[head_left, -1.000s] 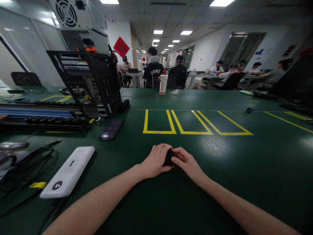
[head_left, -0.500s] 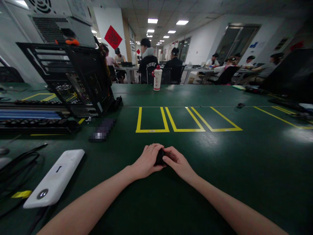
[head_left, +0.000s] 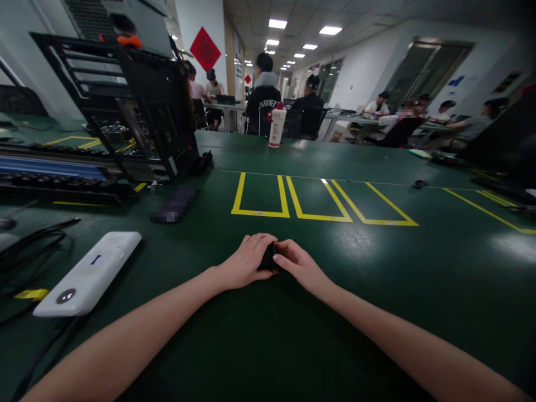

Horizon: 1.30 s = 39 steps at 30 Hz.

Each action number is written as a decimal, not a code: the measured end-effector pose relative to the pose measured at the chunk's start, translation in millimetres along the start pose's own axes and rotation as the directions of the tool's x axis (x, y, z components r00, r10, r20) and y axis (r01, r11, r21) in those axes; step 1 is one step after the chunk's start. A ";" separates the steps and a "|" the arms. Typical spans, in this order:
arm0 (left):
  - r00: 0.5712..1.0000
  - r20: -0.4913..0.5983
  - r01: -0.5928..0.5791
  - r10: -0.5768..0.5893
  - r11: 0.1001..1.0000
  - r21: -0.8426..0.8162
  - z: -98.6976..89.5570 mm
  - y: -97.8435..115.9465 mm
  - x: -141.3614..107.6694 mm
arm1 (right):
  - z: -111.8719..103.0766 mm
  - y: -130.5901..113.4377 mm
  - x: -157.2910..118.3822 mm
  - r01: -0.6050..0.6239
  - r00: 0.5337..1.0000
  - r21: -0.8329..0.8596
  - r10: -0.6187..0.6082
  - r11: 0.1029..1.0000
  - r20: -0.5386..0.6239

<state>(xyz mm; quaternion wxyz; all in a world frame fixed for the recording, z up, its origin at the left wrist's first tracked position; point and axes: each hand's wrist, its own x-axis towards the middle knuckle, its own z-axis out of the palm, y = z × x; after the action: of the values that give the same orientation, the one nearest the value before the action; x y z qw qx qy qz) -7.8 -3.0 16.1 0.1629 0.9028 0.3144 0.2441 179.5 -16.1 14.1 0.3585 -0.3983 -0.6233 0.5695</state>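
Observation:
A small black object (head_left: 268,259) is at the middle of the green table (head_left: 268,340), mostly covered by my fingers, so its kind does not show. My left hand (head_left: 246,261) wraps round its left side, thumb at the near edge and fingers over the far edge. On the other side, my right hand (head_left: 300,268) pinches at the object's right edge with thumb and fingertips. Just beyond both hands lie yellow tape outlines (head_left: 259,213) stuck to the tabletop.
To the left lie a white power bank (head_left: 94,268), black cables (head_left: 33,251) and a dark blurred item (head_left: 173,205). Behind them stands a black computer case (head_left: 154,111). A white bottle (head_left: 276,127) with a red cap stands farther back. Several people sit at tables beyond.
The camera view has tilted and shifted slightly, so the table and hands appear higher. Both hands stay round the black object, with little change in their grip.

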 end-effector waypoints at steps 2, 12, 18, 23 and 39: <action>1.000 0.004 0.015 -0.015 1.000 0.006 -0.2 0.0 0.2 | -4.1 -1.1 2.1 0.015 0.995 0.064 -0.021 0.998 0.096; 0.999 0.038 0.026 -0.025 1.000 -0.015 -5.5 1.8 0.8 | -4.1 0.3 4.1 0.024 0.999 0.018 -0.024 1.000 0.021; 0.999 0.040 0.037 -0.036 0.999 -0.024 -5.4 1.3 1.2 | -3.4 -1.3 3.9 -0.031 0.999 -0.016 0.031 0.999 0.008; 0.998 0.054 0.025 -0.023 0.999 -0.039 -6.5 1.5 1.5 | -6.2 -3.8 -0.9 0.026 0.994 0.031 -0.029 0.999 0.104; 0.999 0.027 0.033 -0.031 0.999 -0.043 -4.0 -1.6 1.2 | -5.6 2.4 2.6 0.038 0.994 0.055 -0.044 0.998 0.097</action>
<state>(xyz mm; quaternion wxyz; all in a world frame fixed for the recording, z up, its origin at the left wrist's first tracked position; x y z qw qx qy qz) -10.0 -0.5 19.1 0.1905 0.8971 0.3212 0.2361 183.7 -11.2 12.2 0.3494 -0.3472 -0.6329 0.5974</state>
